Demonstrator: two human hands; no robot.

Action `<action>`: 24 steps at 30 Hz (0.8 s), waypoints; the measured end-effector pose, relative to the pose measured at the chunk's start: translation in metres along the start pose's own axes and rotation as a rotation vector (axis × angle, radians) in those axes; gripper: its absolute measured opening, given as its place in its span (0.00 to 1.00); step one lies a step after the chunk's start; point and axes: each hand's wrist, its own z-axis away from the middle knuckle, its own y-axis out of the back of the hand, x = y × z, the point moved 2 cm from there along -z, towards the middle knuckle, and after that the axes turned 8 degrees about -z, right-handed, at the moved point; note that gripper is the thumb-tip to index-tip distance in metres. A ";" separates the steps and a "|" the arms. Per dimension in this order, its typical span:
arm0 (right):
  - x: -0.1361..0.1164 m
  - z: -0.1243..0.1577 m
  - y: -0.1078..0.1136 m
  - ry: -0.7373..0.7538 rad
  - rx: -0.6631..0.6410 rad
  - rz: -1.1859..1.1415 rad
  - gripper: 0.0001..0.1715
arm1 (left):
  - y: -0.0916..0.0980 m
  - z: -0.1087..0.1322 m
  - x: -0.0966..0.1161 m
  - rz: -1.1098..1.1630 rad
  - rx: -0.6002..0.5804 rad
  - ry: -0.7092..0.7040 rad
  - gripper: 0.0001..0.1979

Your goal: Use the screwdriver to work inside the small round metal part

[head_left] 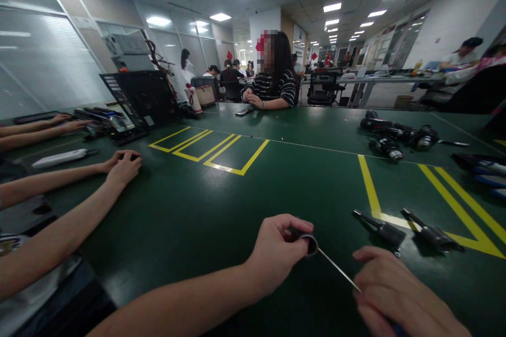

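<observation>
My left hand (279, 253) is closed around a dark, round, hollow part (310, 246), its open rim turned toward my right side. My right hand (399, 289) is closed on a screwdriver (339, 267). Its thin metal shaft runs up to the left and its tip is at the rim of the hollow part. A bit of blue handle shows under the right palm; the rest is hidden by the fingers. Just beyond my right hand, two dark cylindrical parts with narrow stems, one part (389, 233) and another (435, 236), lie on the green table (190, 210).
Dark tool-like assemblies (395, 134) lie at the far right, beside blue-handled tools (488, 179). Yellow tape (225, 167) marks the tabletop. To my left, a co-worker's hands (124, 166) rest near a white device (61, 158). Across sits a person (272, 84) in stripes.
</observation>
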 end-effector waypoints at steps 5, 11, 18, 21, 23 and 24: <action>0.040 0.008 -0.004 -0.802 0.150 -0.315 0.21 | 0.011 -0.001 0.010 -0.074 -0.016 0.086 0.13; 0.062 0.014 -0.018 -1.005 0.214 -0.544 0.21 | 0.019 -0.003 0.014 -0.017 -0.025 0.152 0.19; 0.060 0.013 -0.019 -0.977 0.091 -0.463 0.20 | 0.019 -0.004 0.011 0.005 -0.047 0.164 0.18; 0.054 0.008 -0.018 -0.951 0.001 -0.378 0.21 | 0.018 -0.002 0.013 0.001 -0.054 0.152 0.18; 0.049 0.003 -0.015 -0.929 -0.059 -0.315 0.21 | 0.017 -0.001 0.015 -0.008 -0.047 0.159 0.18; 0.046 0.002 -0.014 -0.910 -0.082 -0.284 0.21 | 0.017 -0.001 0.016 -0.008 -0.044 0.159 0.19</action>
